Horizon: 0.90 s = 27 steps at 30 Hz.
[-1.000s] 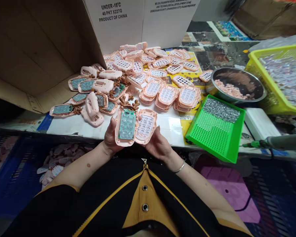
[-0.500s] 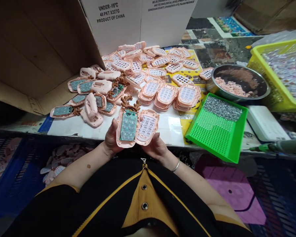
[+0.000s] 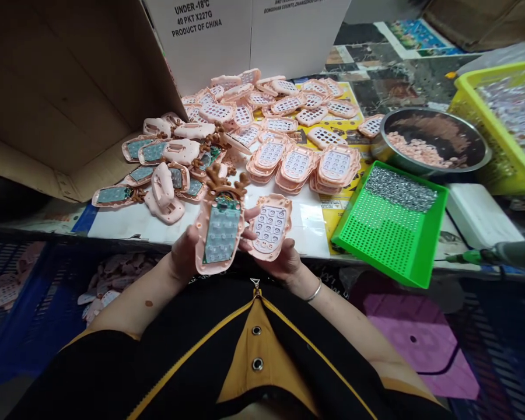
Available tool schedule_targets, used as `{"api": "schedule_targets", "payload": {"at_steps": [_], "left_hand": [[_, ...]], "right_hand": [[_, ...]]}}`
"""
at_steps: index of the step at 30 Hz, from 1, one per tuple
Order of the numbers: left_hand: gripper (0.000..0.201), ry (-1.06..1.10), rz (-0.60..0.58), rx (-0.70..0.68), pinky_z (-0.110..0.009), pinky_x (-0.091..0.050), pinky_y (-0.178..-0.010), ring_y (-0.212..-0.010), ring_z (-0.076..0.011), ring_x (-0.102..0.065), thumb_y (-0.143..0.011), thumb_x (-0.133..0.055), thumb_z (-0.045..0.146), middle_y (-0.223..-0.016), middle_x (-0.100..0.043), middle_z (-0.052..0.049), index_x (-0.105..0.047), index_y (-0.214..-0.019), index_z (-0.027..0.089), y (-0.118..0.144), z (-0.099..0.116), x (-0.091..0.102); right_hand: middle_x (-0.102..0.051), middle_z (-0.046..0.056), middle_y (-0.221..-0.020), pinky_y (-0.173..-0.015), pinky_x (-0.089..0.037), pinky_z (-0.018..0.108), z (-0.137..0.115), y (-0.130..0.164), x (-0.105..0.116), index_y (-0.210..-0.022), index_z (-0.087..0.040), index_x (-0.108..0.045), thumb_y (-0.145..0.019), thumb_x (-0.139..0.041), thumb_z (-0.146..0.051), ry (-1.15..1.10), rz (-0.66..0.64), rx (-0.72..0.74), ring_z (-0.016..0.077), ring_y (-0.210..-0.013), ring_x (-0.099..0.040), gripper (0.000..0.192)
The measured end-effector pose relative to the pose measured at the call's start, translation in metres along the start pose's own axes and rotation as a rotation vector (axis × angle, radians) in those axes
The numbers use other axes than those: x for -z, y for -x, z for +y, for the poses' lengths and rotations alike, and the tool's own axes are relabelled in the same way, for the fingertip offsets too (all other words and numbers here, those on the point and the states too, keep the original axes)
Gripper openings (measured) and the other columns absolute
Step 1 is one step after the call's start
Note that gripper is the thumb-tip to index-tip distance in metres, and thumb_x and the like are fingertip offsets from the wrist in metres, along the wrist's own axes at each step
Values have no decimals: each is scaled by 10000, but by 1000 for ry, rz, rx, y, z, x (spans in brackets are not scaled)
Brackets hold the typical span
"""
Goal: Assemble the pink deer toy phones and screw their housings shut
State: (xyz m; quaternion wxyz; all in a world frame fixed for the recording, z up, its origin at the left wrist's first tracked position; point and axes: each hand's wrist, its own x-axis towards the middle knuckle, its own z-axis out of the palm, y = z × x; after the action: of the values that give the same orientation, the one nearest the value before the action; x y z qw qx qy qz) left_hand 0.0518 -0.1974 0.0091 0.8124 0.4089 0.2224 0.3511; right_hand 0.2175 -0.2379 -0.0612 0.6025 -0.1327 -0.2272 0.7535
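Note:
My left hand holds a pink toy-phone shell with brown antlers on top and a green circuit board with a clear keypad facing up. My right hand holds a pink keypad cover with rows of button holes, just right of the shell. The two parts sit side by side at the table's front edge, close together. On the white sheet behind lie several more shells with boards to the left and stacked keypad covers to the right.
A green perforated tray holding small metal screws stands at the right. Behind it are a steel bowl of pink pieces and a yellow basket. An open cardboard box fills the left. A green-tipped electric screwdriver lies at the far right.
Both hands have lifted the two parts slightly nearer the camera. The shell in my left hand has tilted and the cover in my right hand has drawn a little apart from it.

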Motion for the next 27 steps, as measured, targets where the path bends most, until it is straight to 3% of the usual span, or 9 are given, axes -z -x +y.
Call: {"api": "schedule_targets", "payload": {"at_steps": [4,8,14,20,23,27], "left_hand": [[951,-32,-43,61,-485,-564,-960,-1224,-422,-635,-569,-789,763,-1239,-714,-145,-595,-1327,222,1,-3,-5],[983,-17,-71,106,-506,-558,-957,-1187,-424,-655,-561,-786,773,-1172,-734,-146,-577,-1338,208,0,-4,-5],[1007,27,-38,69,-512,-544,-992,-1234,-432,-626,-531,-798,778,-1215,-720,-141,-583,-1346,226,1,-7,-3],[906,3,-49,55,-540,-533,-988,-1213,-432,-639,-579,-777,769,-1205,-731,-152,-634,-1277,209,-3,-3,-4],[827,-34,25,-6,-544,-524,-984,-1121,-397,-687,-595,-800,725,-1268,-703,-170,-670,-1206,183,-7,0,-1],[733,-172,258,-56,-476,-501,-1012,-1139,-333,-669,-582,-877,618,-1281,-699,-154,-685,-1131,173,-12,-1,4]], "right_hand": [[-563,-43,-687,-646,-442,263,1,1,-5,-1103,-254,-605,-653,-837,-636,31,-117,-9,124,-616,-491,634],[-543,-57,-656,-716,-469,307,1,5,-3,-1114,-265,-569,-635,-833,-644,71,-61,-33,141,-610,-492,666],[-530,-61,-631,-720,-475,337,1,5,-3,-1103,-283,-546,-584,-857,-613,124,-9,-43,161,-603,-496,689],[-561,-55,-678,-708,-510,322,0,5,-5,-1098,-269,-568,-510,-887,-634,96,28,-56,147,-631,-526,762],[-661,-12,-845,-803,-546,336,-5,7,-3,-1072,-251,-621,-495,-915,-609,103,97,-34,164,-772,-624,740],[-721,17,-914,-836,-554,351,-6,5,-3,-1015,-227,-661,-511,-946,-529,245,229,-34,178,-802,-672,653]]}}
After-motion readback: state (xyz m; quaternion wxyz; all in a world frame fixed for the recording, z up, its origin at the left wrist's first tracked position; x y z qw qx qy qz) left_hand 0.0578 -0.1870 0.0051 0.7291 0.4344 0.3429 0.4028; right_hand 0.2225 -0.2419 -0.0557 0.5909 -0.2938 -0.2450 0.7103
